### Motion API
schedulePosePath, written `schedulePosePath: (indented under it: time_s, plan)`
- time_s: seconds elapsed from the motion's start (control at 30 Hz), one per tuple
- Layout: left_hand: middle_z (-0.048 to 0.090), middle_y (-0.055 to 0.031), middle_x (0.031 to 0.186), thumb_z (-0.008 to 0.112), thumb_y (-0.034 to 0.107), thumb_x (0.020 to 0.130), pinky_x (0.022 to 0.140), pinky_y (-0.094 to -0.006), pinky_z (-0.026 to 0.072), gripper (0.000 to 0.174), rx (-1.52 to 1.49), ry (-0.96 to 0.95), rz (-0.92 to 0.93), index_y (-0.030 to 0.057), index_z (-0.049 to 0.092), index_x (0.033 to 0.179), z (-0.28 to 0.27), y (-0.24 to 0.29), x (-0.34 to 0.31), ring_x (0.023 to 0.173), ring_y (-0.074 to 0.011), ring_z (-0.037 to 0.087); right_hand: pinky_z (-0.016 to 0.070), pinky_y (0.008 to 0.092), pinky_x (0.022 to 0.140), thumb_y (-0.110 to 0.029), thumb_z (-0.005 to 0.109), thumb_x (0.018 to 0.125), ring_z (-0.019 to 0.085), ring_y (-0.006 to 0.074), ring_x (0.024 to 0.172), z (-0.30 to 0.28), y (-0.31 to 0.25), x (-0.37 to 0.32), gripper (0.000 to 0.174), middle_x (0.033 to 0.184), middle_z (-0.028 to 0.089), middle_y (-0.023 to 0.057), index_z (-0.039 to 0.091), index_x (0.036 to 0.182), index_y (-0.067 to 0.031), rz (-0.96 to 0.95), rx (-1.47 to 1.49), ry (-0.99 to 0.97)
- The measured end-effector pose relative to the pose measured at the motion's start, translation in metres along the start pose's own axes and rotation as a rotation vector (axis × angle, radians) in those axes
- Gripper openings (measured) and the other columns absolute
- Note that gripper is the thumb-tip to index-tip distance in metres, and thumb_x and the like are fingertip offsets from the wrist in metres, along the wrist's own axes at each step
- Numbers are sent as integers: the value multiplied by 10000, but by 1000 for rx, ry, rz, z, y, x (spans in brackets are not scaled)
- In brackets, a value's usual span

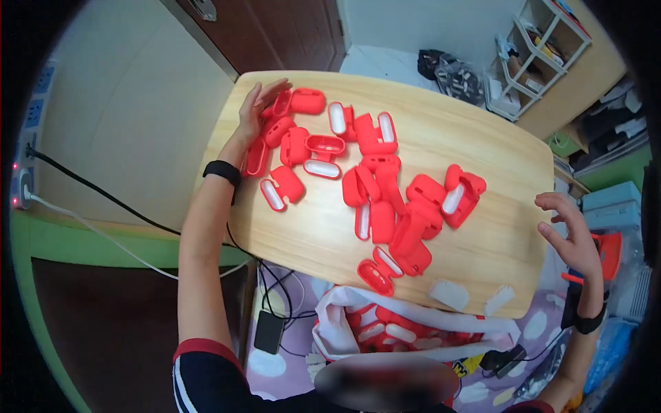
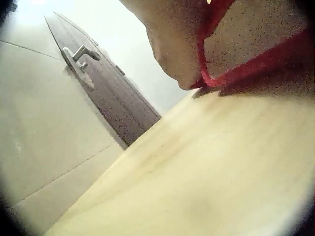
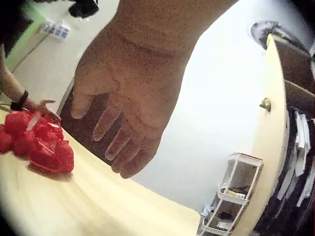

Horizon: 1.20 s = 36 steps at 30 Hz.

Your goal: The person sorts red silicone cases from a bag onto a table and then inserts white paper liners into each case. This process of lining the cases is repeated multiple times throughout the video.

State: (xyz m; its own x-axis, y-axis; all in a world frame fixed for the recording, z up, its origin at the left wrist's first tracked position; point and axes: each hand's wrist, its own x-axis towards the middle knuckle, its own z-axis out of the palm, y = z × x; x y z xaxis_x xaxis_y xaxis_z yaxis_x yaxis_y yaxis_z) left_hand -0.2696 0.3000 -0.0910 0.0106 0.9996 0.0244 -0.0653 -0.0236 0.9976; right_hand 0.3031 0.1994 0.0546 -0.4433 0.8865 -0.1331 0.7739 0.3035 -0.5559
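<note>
Left hand [image 1: 252, 110] — against red cases [image 1: 278, 129], right hand [image 1: 577, 242] raised

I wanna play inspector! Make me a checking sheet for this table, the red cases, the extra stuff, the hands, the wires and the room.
Surface: light wooden table, bare patches between and around the piles.
Job's things: many red cases scattered about, some opened to show white insides; more red things sit in the white bag at the near edge.
Clutter: two pale pieces near that edge; too unclear to name.
Hands: left hand against cases at the far left, fingers extended; right hand by the right edge, holding nothing.
Cables: black cable and white cable at left, from wall sockets.
Surroundings: brown door, white rack.
</note>
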Motion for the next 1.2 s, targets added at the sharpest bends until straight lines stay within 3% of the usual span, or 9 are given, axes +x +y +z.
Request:
schedulePosePath:
  time_s: [0.2, 0.3, 0.53, 0.63, 0.7, 0.9, 1.0, 1.1, 1.2]
  plan:
    - [486, -125, 1375, 314, 576, 930, 1083, -354, 309, 702, -44, -121, 5, 48, 468, 1366, 70, -3, -20, 1250, -237, 458, 438, 307, 828, -132, 661, 834, 551, 193, 1037, 17, 2, -30, 343, 1188, 579, 67, 578, 1162, -73, -92, 18, -20]
    - [504, -122, 1351, 323, 552, 941, 1069, -352, 329, 671, -118, -98, -92, 52, 468, 1364, 94, -1, -35, 1251, -245, 456, 448, 310, 811, -141, 662, 841, 562, 190, 1026, 32, 9, -39, 335, 1186, 584, 69, 579, 1159, -77, -111, 30, -14]
    - [514, -127, 1335, 347, 478, 975, 1061, -337, 338, 590, 15, -222, 92, 40, 473, 1349, 137, -19, -47, 1210, -220, 495, 450, 313, 806, -176, 666, 848, 564, 186, 1015, 53, 8, -42, 318, 1157, 595, 59, 586, 1139, -74, -156, 147, -30]
    - [624, -111, 1184, 439, 382, 983, 994, -325, 407, 475, 210, -72, 73, 17, 560, 1262, 129, -11, -49, 1114, -196, 570, 440, 316, 868, -150, 656, 853, 547, 172, 1082, 55, -3, -30, 340, 1225, 570, 44, 578, 1179, -92, -155, 132, -102]
    - [680, -92, 1064, 488, 339, 977, 937, -318, 450, 414, 358, 6, 157, 7, 618, 1187, 108, 10, -61, 1026, -191, 621, 450, 317, 822, -183, 655, 859, 561, 181, 1029, 56, -10, -23, 320, 1167, 591, 52, 584, 1151, -73, -199, 99, -68]
    - [672, -84, 1095, 514, 441, 938, 885, -299, 458, 511, 223, 286, -17, 3, 608, 1183, 50, 5, -45, 1002, -175, 623, 461, 318, 773, -191, 653, 862, 585, 184, 939, 54, -20, -25, 288, 1084, 621, 58, 605, 1115, -61, -261, 138, 13]
    - [622, -92, 1203, 483, 525, 924, 969, -332, 400, 595, 220, 258, -92, 42, 547, 1266, 82, -8, -14, 1106, -183, 563, 469, 313, 729, -185, 664, 848, 592, 188, 865, 66, -27, -28, 278, 1022, 626, 67, 617, 1092, -61, -254, 124, 35]
    - [633, -99, 1146, 560, 484, 896, 917, -313, 428, 592, 480, -70, -210, 31, 530, 1275, 120, -3, 11, 1050, -178, 576, 490, 337, 680, -166, 665, 821, 601, 238, 794, 93, -38, -43, 242, 917, 607, 92, 625, 1031, -53, -163, 50, -47]
    - [634, -104, 1088, 655, 444, 841, 796, -285, 473, 600, 796, -124, -112, 23, 545, 1255, 132, -26, 34, 907, -155, 602, 498, 366, 672, -127, 679, 794, 609, 280, 755, 141, -35, -66, 174, 852, 573, 105, 616, 934, -44, -253, -23, 22]
